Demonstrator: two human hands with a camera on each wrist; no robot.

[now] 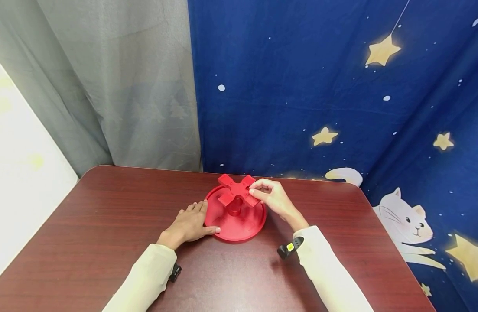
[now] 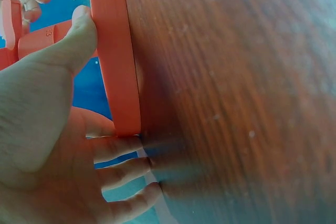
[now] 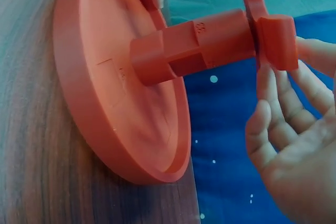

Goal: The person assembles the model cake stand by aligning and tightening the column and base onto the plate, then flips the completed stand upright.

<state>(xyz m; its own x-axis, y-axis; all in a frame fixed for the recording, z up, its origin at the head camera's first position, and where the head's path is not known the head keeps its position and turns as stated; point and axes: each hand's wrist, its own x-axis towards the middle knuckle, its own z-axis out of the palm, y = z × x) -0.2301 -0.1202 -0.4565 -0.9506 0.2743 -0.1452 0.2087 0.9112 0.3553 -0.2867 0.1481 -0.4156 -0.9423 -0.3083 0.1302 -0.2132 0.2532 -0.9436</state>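
A red round dish-like base [image 1: 235, 237] with a raised rim stands on the table. From its middle rises a thick red post [image 3: 215, 38] with flat cut faces and small raised marks. On top of the post sits a red cross-shaped piece [image 1: 236, 189] with flat arms. My right hand [image 1: 277, 199] pinches the right side of that cross between thumb and fingers. At the left of the base, my left hand [image 1: 189, 223] lies with straight fingers against the rim [image 2: 115, 77], thumb over the near edge. Whether the cross is fully seated on the post, I cannot tell.
The dark reddish wooden table [image 1: 106, 242] reaches back to a grey curtain [image 1: 145, 86] and a blue star-patterned curtain [image 1: 285, 86]. Each wrist wears a black band, a right wrist strap [image 1: 290, 248] and a left wrist strap [image 1: 175, 272].
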